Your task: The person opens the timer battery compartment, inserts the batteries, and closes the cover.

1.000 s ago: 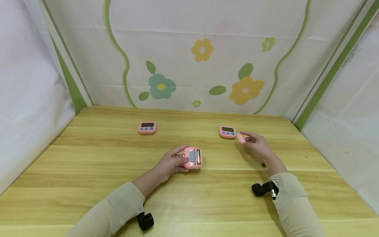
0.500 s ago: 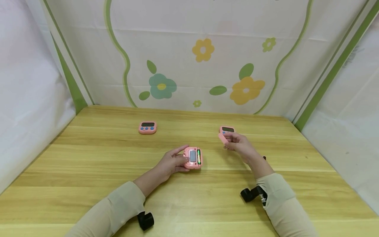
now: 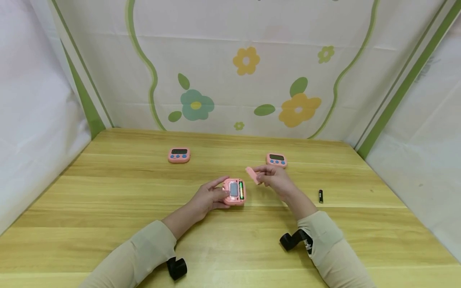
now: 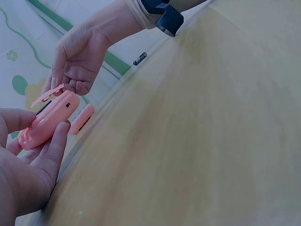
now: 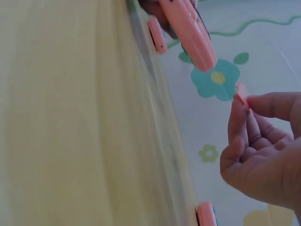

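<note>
My left hand (image 3: 208,199) grips a pink digital timer (image 3: 227,202), its back facing up. A green battery (image 3: 241,191) lies in the timer's uncovered slot on the right side. Just right of it, my right hand (image 3: 276,180) pinches a small pink battery cover (image 3: 253,175) between thumb and fingers, apart from the timer. In the right wrist view the cover (image 5: 242,96) sits at the fingertips, with the held timer (image 5: 190,35) above. The left wrist view has the timer (image 4: 49,120) between the left thumb and fingers.
Two more pink timers with blue buttons lie face up at the back, one on the left (image 3: 179,155) and one on the right (image 3: 276,160), behind my right hand. A black battery (image 3: 321,196) rests on the wooden table (image 3: 230,248) at the right.
My right hand has moved left with the battery cover, from beside the back right timer toward the held timer. The black battery has come into full view. My left hand stays still.
</note>
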Demonstrator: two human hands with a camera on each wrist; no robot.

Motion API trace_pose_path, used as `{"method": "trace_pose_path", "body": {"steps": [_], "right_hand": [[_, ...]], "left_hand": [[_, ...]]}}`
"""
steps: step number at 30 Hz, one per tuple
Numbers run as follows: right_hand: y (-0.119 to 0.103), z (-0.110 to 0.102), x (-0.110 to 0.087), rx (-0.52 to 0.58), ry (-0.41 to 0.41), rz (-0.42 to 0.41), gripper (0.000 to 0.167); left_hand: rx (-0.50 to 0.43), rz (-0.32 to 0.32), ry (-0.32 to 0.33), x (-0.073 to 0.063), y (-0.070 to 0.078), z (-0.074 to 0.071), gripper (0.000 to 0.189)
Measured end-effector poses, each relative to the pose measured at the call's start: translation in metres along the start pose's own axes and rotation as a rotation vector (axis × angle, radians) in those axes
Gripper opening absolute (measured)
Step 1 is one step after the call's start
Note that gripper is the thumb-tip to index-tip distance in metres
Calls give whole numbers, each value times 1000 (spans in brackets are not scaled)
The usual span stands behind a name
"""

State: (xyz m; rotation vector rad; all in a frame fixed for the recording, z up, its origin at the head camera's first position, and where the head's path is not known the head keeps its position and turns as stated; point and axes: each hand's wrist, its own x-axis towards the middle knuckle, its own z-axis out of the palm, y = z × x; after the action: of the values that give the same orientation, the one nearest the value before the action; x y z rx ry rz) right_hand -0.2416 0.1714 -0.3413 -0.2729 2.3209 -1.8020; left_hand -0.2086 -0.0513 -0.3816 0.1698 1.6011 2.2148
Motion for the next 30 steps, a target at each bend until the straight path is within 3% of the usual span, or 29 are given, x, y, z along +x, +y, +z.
{"method": "trace_pose_path", "body": {"steps": [7, 18, 30], "right_hand": [[-1, 14, -6, 112, -40, 50, 33], [1, 24, -10, 147, -52, 35, 39], [2, 31, -11, 60, -38, 11, 34]], "left_hand": [[-36, 7, 47, 1, 0, 0, 58], [-50, 27, 69, 1, -1, -1, 55], [-43, 20, 68, 2, -1, -1, 56]]}}
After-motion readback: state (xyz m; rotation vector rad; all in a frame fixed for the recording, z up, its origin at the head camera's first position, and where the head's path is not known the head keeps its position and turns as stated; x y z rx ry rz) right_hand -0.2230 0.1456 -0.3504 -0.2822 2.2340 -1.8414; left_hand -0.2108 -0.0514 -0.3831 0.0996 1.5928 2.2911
